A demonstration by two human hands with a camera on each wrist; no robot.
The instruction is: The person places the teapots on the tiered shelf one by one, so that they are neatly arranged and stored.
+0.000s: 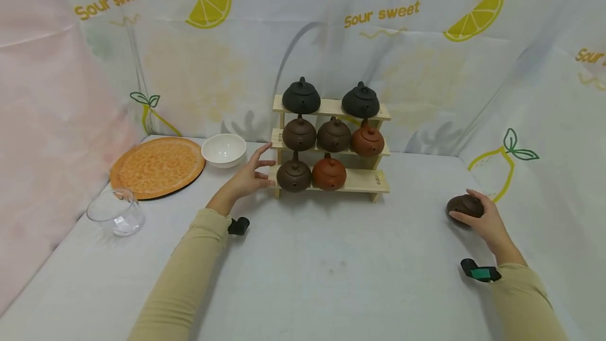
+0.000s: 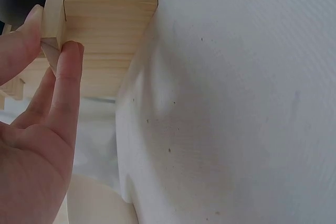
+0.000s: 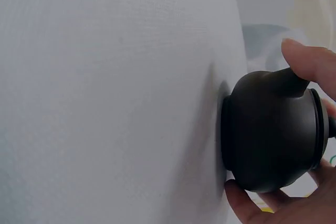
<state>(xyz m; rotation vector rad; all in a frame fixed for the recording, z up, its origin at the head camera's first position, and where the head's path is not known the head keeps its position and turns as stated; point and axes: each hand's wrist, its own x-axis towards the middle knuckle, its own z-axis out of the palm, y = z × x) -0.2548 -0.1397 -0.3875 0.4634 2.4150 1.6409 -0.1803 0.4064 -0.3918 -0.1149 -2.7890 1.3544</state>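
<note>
At the right side of the table, my right hand [image 1: 487,225] grips a small dark brown teapot [image 1: 461,209]. In the right wrist view that teapot [image 3: 278,129] stands with its base on or very near the cloth, the thumb at its spout and other fingers around the far side. My left hand [image 1: 248,177] is at the left end of a three-tier wooden stand [image 1: 362,179]. The left wrist view has its thumb and fingers pinching the end of a shelf board [image 2: 55,17]. Black teapots [image 1: 301,98], brown teapots [image 1: 299,134] and reddish teapots [image 1: 329,173] sit on the tiers.
Left of the stand is a white bowl [image 1: 224,150], beside a round orange-brown board [image 1: 158,167]. A clear glass bowl [image 1: 118,214] lies tilted near the table's left edge. A lemon-print cloth [image 1: 265,41] hangs behind the white-covered table [image 1: 331,278].
</note>
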